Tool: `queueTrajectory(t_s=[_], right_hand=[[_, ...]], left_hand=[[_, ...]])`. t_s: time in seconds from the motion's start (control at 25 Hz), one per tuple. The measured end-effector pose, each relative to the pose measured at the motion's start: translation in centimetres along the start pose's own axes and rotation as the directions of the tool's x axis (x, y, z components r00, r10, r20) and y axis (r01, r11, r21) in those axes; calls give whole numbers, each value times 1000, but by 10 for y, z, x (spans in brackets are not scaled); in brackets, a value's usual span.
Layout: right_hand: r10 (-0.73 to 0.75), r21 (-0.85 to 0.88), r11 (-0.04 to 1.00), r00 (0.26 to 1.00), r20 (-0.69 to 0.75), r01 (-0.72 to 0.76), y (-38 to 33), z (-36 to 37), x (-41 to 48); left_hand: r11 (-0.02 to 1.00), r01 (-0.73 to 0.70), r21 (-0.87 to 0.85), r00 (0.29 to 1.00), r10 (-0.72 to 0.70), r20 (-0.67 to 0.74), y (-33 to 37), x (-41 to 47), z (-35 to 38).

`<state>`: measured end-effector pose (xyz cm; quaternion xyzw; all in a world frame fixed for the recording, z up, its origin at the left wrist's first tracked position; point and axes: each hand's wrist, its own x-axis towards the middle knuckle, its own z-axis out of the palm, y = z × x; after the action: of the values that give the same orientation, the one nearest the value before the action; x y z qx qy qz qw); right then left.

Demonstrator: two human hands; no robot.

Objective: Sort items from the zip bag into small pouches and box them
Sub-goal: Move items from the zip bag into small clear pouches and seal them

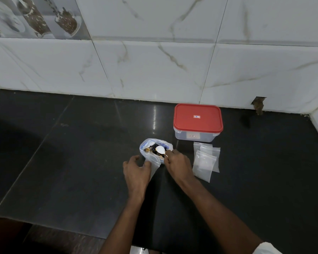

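Dark tabletop (72, 162) under marbled wall tiles: the left hand (137, 169) curls round the near end of the zip bag (151, 158), a crumpled clear sack standing mid-tabletop, mouth open, crammed with small dark and gold bits. The right hand (178, 165) pinches a white-and-gold piece (160, 150) at the mouth. A loose pinch could drop it, or a tug could tip the bag and spill it. Small pouches (205, 162) lie to the right, and the red-lidded box (197, 121) is shut behind them.

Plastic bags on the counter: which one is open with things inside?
The zip bag in the left hand: its mouth gapes, showing dark and gold items. The small pouches right of it lie flat, apparently empty.
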<state>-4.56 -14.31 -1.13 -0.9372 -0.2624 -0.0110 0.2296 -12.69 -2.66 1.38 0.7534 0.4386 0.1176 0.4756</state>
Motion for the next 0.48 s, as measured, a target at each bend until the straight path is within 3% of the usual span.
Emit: queueTrajectory(t_s=[0.12, 0.28, 0.48], right_hand=[[-35, -38, 999, 999, 42, 36, -2, -1, -2], [-70, -102, 991, 992, 106, 81, 0, -8, -2], [-139, -113, 981, 979, 147, 157, 14, -7, 1]], left_hand=[[1000, -4, -15, 1000, 4, -10, 13, -2, 1], [987, -66, 149, 998, 61, 36, 25, 3, 9], [985, -87, 148, 992, 72, 107, 16, 16, 2]])
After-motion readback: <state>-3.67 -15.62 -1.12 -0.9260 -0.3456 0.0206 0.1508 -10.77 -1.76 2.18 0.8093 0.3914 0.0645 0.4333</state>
